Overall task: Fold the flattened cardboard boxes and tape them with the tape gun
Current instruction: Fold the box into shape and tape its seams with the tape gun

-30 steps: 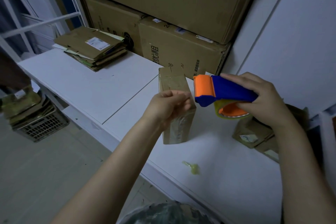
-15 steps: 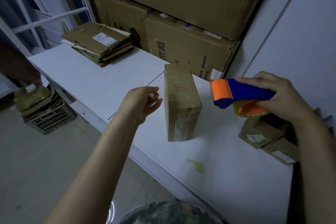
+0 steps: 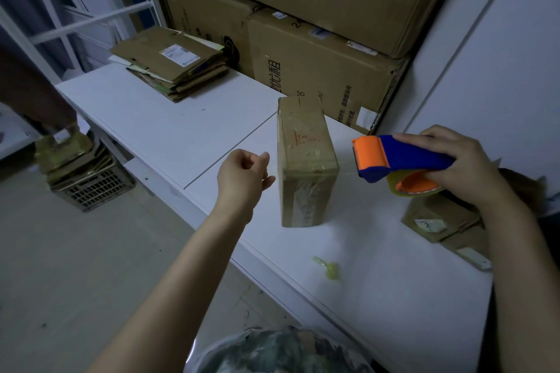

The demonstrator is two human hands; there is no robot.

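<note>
White table (image 3: 181, 130) bears the box (image 3: 303, 154) between the hands; left hand (image 3: 242, 179) loosely curled, empty; right hand (image 3: 466, 166) grips tape gun (image 3: 403, 154).

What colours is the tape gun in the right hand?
Blue body with an orange front end, seen in the head view: tape gun.

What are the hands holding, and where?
The right hand grips the tape gun by its blue handle. The left hand holds nothing, loosely curled beside the box.
</note>
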